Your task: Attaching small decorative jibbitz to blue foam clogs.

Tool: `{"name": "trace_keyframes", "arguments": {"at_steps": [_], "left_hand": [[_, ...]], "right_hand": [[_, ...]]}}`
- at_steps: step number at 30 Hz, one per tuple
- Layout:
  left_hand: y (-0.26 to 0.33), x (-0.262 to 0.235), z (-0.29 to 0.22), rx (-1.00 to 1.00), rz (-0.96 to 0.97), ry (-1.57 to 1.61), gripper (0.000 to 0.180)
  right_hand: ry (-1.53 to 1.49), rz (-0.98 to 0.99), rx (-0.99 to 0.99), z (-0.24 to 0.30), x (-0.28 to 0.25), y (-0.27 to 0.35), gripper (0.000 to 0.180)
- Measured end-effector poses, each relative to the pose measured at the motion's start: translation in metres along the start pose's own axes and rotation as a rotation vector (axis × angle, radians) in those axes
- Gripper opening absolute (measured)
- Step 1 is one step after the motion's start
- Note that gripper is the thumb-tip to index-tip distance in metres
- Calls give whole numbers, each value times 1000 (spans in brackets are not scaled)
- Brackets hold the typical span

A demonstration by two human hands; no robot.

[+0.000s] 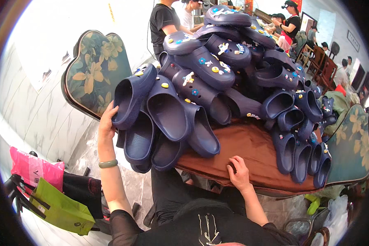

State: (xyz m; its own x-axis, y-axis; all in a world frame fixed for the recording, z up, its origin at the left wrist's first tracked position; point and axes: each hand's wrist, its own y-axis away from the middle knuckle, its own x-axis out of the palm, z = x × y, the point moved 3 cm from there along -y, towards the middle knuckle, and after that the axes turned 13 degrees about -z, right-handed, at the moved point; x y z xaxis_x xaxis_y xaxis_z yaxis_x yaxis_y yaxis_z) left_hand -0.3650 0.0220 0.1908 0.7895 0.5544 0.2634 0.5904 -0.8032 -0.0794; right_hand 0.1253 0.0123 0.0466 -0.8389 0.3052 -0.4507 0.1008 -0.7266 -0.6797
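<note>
The dark blue clog (127, 100) is at the left hand (107, 121), on the near left corner of a big pile. This hand is partly bent around the heel side of the clog and touches it, with the thumb near the heel edge; some fingers are hidden, so I cannot tell how firmly it holds. The right hand (238, 174) is loosely open with slightly bent fingers, has hold of nothing, and lies at the near edge of the brown covered surface (250, 143).

Between the hands and beyond them rises the pile of clogs (211, 69), all dark blue, many with small colourful charms. Further to the right of the right hand, more clogs (301, 158) lie close together with their openings showing.

Beyond the left hand stands a flower-patterned panel (96, 78); a similar panel (350, 143) is well to the right of the right hand. A bracelet (108, 164) is on the left wrist. Lower and to the left of this hand are a pink bag (33, 166) and a green bag (63, 207). Far beyond the pile, some people (164, 20) are standing.
</note>
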Motion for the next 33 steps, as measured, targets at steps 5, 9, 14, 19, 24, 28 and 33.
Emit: {"name": "trace_keyframes", "arguments": {"at_steps": [5,9,14,19,24,28,33], "left_hand": [[5,-22,7,-19,-59,41,50],[1,-26,14,12,-164,174,45],[55,-4,4,1244,-118,-646,47],[172,70,-5,1426,-501,-461,36],[231,168,59,1104,315,-378,22],[247,217,128,802,649,-500,18],[255,279,194,793,796,-502,22]], "right_hand": [[-6,12,-11,8,0,7,27],[20,0,-25,5,-2,10,26],[18,-35,-83,-8,-5,3,21],[-16,-58,-95,-20,4,5,19],[-37,-217,-101,-13,-37,16,17],[200,-470,-26,-23,-138,17,16],[666,-788,168,-132,-319,25,23]]}}
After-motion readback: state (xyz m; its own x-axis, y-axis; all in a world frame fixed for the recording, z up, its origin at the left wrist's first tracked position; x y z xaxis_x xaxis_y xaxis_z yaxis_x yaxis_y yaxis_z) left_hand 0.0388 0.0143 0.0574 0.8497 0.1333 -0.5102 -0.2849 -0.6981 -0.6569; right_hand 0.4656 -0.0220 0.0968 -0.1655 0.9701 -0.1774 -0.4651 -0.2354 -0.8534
